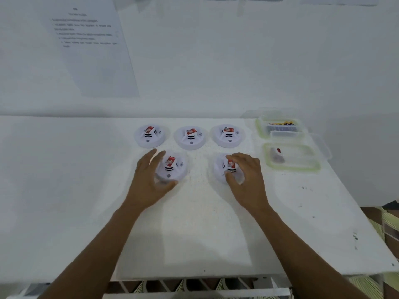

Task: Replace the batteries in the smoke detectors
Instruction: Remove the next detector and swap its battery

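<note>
Five white round plastic smoke detectors lay on the white bench [194,223], each with a small red-and-white rectangular battery standing on its raised middle. Three formed a far row: the far-left detector [149,136], the far-middle detector [190,138] and the far-right detector [227,135], set side by side and apart from one another. Two lay nearer, the near-left detector [171,171] and the near-right detector [219,169], with a bare strip of bench between them.

On the near-right detector, the right hand [246,173] had its fingers curled over the near-right battery [231,164], with thumb and forefinger pinching it from the near and far sides. The left hand [149,180] was spread around the left side of the near-left detector, fingers almost straight past its far edge and thumb by its near rim. Blur hid whether it touched. The near-left battery [170,161] stood uncovered beside those fingers.

To the right, near the bench's edge, sat two clear plastic containers with pale green rims. The far container [258,126] held small dark and yellow pieces, too blurred to name. The near container [291,168] held a grey object with a red spot. On the white wall [216,61] beyond, at far left, hung a printed paper sheet [92,61], its text unreadable.
</note>
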A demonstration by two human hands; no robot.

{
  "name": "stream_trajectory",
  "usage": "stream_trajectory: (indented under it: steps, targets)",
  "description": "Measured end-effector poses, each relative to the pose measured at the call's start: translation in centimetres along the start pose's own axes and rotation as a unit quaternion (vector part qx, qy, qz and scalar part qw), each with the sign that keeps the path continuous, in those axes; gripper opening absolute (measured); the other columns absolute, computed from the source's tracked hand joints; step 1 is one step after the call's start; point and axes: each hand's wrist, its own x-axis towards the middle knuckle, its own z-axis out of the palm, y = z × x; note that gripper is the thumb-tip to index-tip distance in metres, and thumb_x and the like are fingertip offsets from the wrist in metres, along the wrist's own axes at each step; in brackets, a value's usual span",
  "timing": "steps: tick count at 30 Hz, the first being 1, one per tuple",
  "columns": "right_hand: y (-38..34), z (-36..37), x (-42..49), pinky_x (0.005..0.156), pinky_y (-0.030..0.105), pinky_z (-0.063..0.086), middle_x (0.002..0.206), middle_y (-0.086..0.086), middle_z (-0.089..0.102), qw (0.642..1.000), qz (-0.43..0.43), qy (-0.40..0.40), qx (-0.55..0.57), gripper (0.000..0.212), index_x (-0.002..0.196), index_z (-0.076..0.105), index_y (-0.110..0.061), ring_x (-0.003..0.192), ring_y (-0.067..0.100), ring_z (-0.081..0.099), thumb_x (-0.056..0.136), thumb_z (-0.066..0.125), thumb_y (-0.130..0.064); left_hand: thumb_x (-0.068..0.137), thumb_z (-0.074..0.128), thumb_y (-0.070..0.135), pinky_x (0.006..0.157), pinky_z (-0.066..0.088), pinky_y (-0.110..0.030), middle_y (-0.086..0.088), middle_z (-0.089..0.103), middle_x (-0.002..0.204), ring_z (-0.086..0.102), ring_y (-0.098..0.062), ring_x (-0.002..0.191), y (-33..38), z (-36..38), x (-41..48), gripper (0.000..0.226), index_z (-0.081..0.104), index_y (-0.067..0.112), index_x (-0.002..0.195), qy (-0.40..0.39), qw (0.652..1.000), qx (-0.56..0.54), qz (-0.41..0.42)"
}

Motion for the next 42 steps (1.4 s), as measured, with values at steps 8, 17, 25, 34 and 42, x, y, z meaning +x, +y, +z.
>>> stream_trajectory:
  steps: [8,17,25,34,42]
  targets:
    - [-5.5,5.6,0.3,0.098,0.032,0.048,0.124,-0.008,0.063,0.991,-0.006,-0.131,0.013,0.043,0.126,0.062,-0.02,0.114,0.007,0.053,0.085,0.071,-0.011,0.061,0.087,0.047,0.105,0.044,-0.035,0.007,0.057,0.131,0.053,-0.008,0.12,-2.0,-1.7,1.5,0.082,0.053,0.021,0.131,-0.102,0.985,-0.14,-0.011]
    - [-9.5,6.9,0.9,0.085,0.024,0.051,0.11,-0.008,0.07,0.994,-0.064,-0.065,-0.054,0.042,0.124,0.063,-0.02,0.094,0.0,0.058,0.084,0.076,-0.021,0.074,0.079,0.049,0.102,0.048,-0.027,0.011,0.059,0.133,0.057,0.0,0.117,-1.7,-5.2,1.5,0.074,0.052,0.024,0.138,-0.099,0.971,-0.218,-0.027]
    - [-11.6,5.1,1.5,0.073,0.033,0.061,0.104,0.004,0.067,0.948,0.21,-0.088,0.221,0.053,0.134,0.055,-0.029,0.079,0.022,0.072,0.087,0.07,-0.01,0.062,0.09,0.036,0.106,0.035,-0.014,0.017,0.037,0.152,0.036,0.005,0.135,-0.4,-5.2,-0.2,0.11,0.027,0.025,0.152,-0.105,0.965,-0.241,0.022]
    - [-11.7,3.1,1.2,0.071,0.036,0.057,0.107,0.026,0.062,0.876,0.262,-0.178,0.365,0.044,0.126,0.061,-0.027,0.084,0.028,0.068,0.089,0.065,-0.002,0.054,0.095,0.017,0.099,0.042,-0.013,0.023,0.046,0.14,0.043,0.001,0.131,1.8,-5.0,-0.1,0.113,0.029,0.036,0.143,-0.14,0.952,-0.268,0.045]
    - [-11.9,2.2,0.3,0.074,0.037,0.059,0.112,0.015,0.068,0.875,0.253,-0.204,0.358,0.042,0.127,0.059,-0.027,0.091,0.025,0.07,0.09,0.066,-0.007,0.051,0.094,0.018,0.092,0.047,-0.016,0.012,0.055,0.131,0.053,-0.009,0.121,3.2,-5.5,0.1,0.098,0.042,0.021,0.135,-0.159,0.952,-0.251,0.08]
